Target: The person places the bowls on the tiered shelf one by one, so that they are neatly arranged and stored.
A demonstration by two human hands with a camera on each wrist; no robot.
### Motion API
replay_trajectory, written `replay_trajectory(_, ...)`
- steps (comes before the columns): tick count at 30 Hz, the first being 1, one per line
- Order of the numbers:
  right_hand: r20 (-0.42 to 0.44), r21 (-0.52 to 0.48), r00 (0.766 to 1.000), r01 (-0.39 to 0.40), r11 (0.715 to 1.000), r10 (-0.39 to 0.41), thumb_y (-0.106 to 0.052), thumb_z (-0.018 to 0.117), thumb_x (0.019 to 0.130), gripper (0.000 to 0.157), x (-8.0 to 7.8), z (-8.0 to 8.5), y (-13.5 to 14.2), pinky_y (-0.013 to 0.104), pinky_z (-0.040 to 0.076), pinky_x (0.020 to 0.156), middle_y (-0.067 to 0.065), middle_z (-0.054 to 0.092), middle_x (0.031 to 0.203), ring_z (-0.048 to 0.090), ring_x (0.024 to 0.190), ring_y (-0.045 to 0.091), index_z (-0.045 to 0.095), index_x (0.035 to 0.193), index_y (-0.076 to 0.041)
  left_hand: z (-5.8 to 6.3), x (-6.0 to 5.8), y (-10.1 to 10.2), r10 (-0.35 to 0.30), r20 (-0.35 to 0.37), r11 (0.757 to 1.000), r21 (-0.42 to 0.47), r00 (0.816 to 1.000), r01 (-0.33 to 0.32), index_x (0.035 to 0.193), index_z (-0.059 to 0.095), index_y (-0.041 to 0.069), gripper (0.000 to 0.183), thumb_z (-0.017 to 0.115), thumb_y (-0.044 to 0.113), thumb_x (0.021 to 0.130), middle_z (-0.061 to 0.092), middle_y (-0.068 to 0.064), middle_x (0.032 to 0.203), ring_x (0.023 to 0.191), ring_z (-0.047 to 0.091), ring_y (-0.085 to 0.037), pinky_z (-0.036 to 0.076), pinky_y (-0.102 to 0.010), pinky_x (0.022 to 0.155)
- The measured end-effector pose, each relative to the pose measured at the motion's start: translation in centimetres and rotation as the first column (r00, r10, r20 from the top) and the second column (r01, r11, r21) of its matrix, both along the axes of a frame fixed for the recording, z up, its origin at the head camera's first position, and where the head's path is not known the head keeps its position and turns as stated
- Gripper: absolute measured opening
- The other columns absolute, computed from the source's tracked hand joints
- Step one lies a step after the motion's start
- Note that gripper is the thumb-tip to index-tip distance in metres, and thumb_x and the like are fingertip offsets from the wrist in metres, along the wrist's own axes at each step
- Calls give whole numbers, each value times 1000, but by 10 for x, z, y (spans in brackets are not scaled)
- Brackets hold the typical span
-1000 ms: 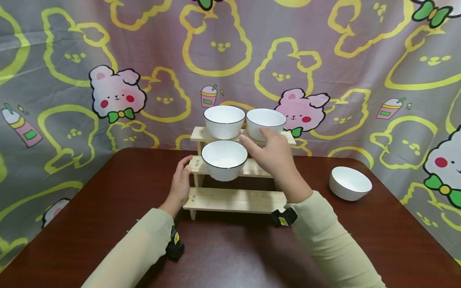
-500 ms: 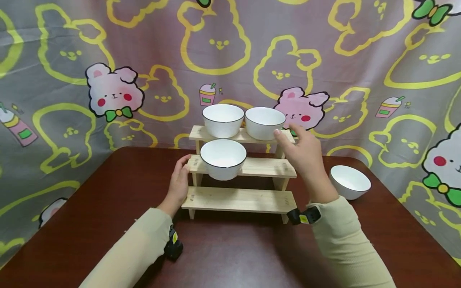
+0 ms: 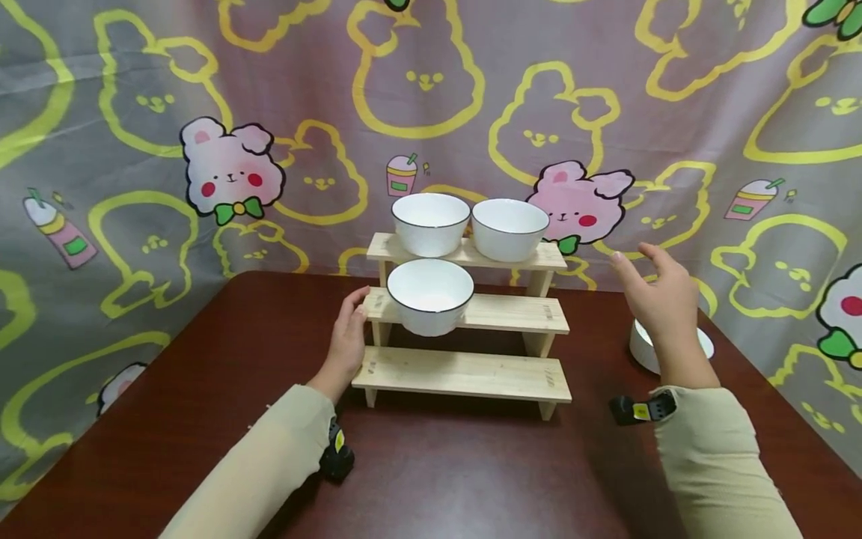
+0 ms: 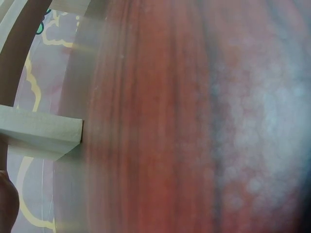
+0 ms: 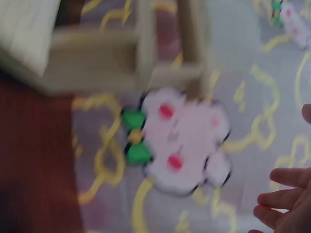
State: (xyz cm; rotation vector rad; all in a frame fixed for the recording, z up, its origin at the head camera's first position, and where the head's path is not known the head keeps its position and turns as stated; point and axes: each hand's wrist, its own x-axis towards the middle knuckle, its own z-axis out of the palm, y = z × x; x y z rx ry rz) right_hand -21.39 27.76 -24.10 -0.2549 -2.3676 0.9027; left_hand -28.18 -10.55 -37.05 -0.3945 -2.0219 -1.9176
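A three-step wooden stand (image 3: 465, 373) stands on the table in the head view. Two white bowls with dark rims, a left one (image 3: 431, 233) and a right one (image 3: 509, 238), sit side by side on its top step. A third white bowl (image 3: 429, 318) is at the left of the middle step. My left hand (image 3: 346, 340) holds the left end of that middle step. Over on the right, my right hand (image 3: 665, 303) is in the air with spread fingers and nothing in them. It partly hides another white bowl (image 3: 643, 350) on the table.
The dark red-brown table (image 3: 458, 464) runs around the stand. Behind it hangs a curtain (image 3: 465, 161) with cartoon bunnies. Each wrist carries a small black camera, one left (image 3: 337, 457) and one right (image 3: 629, 410).
My right hand has moved away from the right bowl on the top step, rightward to above the bowl on the table. My left hand stays at the stand, and the bowls keep their places.
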Motion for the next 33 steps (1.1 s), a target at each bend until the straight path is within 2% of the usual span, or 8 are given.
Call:
replay_trajectory(2,5,-8,1000,28,1000,-28,-46,47,89,66,-3,-6,16,57,31,98,22,41,140,38,125,42,40,139,-3,2,-1,-1,3,-1,1000,-1,1000,-3,136,39,1,40,29,6,97,42,-19,137,123,38,-25,26,-38,104)
replay_trajectory(6,37,-14,997,73,997,-73,-46,47,89,70,-8,-24,50,57,28,100,25,38,141,33,127,44,36,141,0,9,-1,-1,-15,12,1000,0,1000,15,136,38,0,41,28,4,96,41,-21,138,124,37,-27,25,-41,105)
replay_trajectory(9,91,17,992,84,996,-86,-48,46,89,73,-10,-39,73,58,22,102,29,35,140,26,129,48,33,141,3,13,2,0,-28,34,1000,-5,999,28,136,37,-1,42,27,4,96,40,-22,138,124,37,-28,26,-41,104)
replay_trajectory(13,164,82,981,89,993,-102,-52,46,88,78,-11,-58,94,62,20,98,33,33,138,24,123,56,32,140,4,11,2,2,-18,31,999,-30,999,19,138,35,0,42,26,8,97,40,-20,139,124,37,-27,27,-41,104)
replay_trajectory(16,212,119,970,99,988,-123,-56,46,86,84,-12,-67,104,64,21,94,37,31,135,24,119,60,31,140,7,5,-2,3,-12,11,999,-31,1000,12,138,35,2,43,27,10,97,40,-19,139,125,37,-26,26,-40,104)
replay_trajectory(24,329,113,925,158,981,-188,-62,46,82,96,-8,-87,122,68,17,93,41,16,140,14,124,59,21,142,8,25,21,10,-45,40,999,-5,998,45,136,35,-5,41,27,4,97,39,-23,138,124,36,-29,26,-40,105)
replay_trajectory(28,325,99,928,157,983,-181,-63,50,81,99,-10,-95,122,68,17,90,43,18,135,15,122,59,22,141,9,26,24,8,-25,29,1000,-13,999,25,136,35,-6,41,27,4,96,39,-25,137,124,36,-31,25,-41,105)
replay_trajectory(33,340,60,925,160,985,-171,-65,53,78,102,-12,-107,121,68,21,88,42,18,133,16,121,57,22,141,8,26,24,7,-21,54,1000,-6,998,21,136,34,-6,42,27,4,96,39,-25,137,123,36,-29,26,-37,104)
